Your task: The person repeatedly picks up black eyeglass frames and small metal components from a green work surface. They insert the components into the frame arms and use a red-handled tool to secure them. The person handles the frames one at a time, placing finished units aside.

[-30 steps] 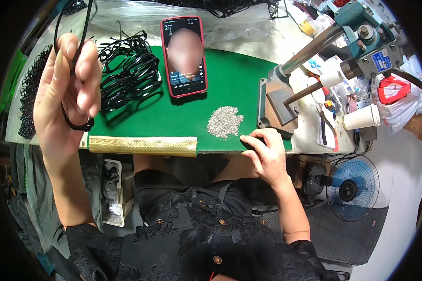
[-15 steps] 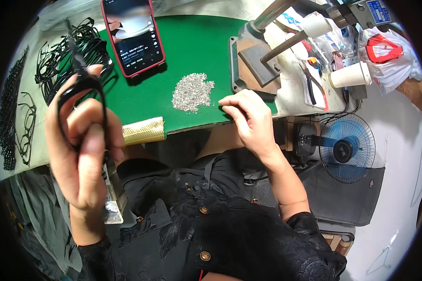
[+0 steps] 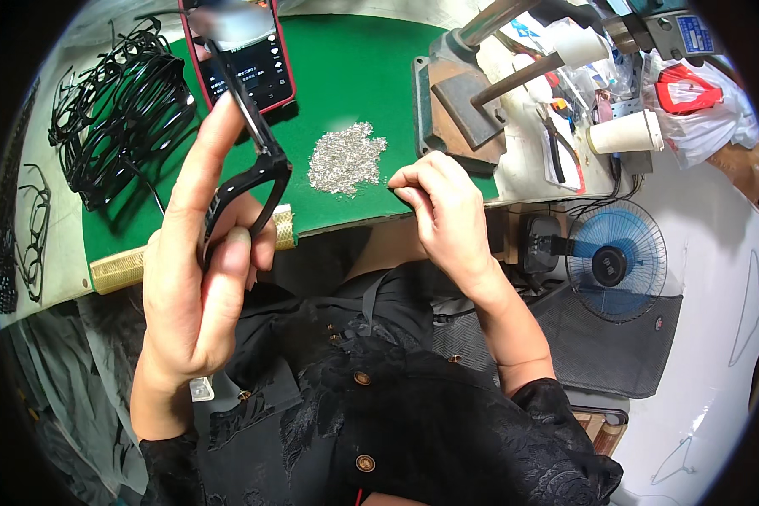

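Note:
A black eyeglass frame (image 3: 271,165) is raised off the table in my left hand (image 3: 192,274), its near rim pinched between thumb and fingers. The index finger stretches along a temple arm that points up and away, across the phone in view. My right hand (image 3: 449,218) rests at the table's near edge, thumb and fingertips pressed together. Whatever those fingertips may hold is too small to make out. Just left of them lies a pile of tiny silvery metal pieces (image 3: 346,158) on the green mat (image 3: 337,59).
A heap of black eyeglass frames (image 3: 122,118) lies at the left, and a phone in a red case (image 3: 243,63) at the back. A bench press (image 3: 472,105) stands at the right, beside pliers (image 3: 557,152) and a paper cup (image 3: 624,133). A fan (image 3: 611,266) stands lower right.
My left hand has moved right and turned the eyeglass frame, so the rim now tilts to the right. My right hand has stayed by the metal pieces. The view has shifted slightly.

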### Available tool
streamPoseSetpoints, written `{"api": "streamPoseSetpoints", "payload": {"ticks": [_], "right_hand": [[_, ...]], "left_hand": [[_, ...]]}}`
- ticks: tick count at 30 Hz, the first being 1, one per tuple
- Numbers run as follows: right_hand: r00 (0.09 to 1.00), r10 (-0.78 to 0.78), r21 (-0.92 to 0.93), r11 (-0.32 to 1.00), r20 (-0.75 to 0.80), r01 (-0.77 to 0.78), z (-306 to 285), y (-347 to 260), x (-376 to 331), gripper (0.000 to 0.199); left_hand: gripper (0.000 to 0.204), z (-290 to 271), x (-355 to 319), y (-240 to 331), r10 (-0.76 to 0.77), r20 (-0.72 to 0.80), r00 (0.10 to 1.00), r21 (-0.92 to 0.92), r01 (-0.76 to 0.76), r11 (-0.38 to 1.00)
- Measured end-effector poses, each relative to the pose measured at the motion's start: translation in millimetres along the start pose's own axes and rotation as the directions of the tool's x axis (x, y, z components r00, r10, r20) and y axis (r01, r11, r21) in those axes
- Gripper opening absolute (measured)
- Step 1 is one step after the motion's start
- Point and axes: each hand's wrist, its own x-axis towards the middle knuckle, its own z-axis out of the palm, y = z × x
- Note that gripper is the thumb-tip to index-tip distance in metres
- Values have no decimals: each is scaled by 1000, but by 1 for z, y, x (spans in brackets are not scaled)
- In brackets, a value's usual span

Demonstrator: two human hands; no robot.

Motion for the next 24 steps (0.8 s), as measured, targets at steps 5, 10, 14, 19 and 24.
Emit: {"api": "streamPoseSetpoints", "payload": {"ticks": [5,10,14,19,24], "right_hand": [[997,-59,-38,997,40,60,-2,0,4,12],[982,-104,-69,991,160,116,-8,0,14,11],[982,-89,-5,996,168,91,-8,3,14,10],[991,-69,39,997,118,64,-6,5,12,10],[998,5,11,1000,55,-5,0,0,11,12]], "left_hand": [[57,-8,-1,-7,13,125,992,-7,-13,1000],[55,-11,-3,-5,6,154,988,1,-6,1000],[53,-14,-6,-7,7,175,985,23,-12,1000],[50,-16,-6,-13,21,222,975,30,-29,999],[48,-14,-7,-14,46,189,981,58,-58,997]]}}
